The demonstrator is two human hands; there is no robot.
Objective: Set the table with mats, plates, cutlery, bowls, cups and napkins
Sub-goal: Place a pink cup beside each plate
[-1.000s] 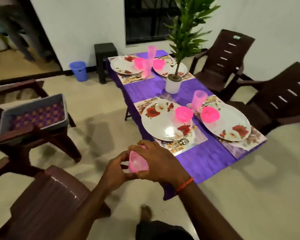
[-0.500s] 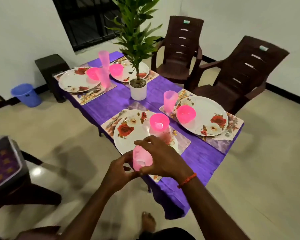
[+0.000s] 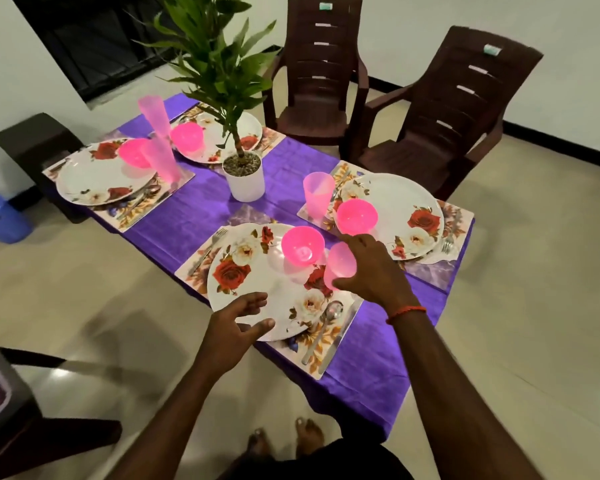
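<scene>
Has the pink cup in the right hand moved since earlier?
Yes. The pink cup went from off the table to beside the near plate, held by the right hand.

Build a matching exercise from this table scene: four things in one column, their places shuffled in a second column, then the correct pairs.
Things
1. near pink plastic cup
2. white plant pot
3. blue plastic bin
4. near metal spoon

Places
A. on the floor, left of everything else
B. on the purple tablecloth, between the four settings
C. gripped by the right hand
D. on the floral place mat, right of the near floral plate

Pairs: 1-C, 2-B, 3-A, 4-D
</scene>
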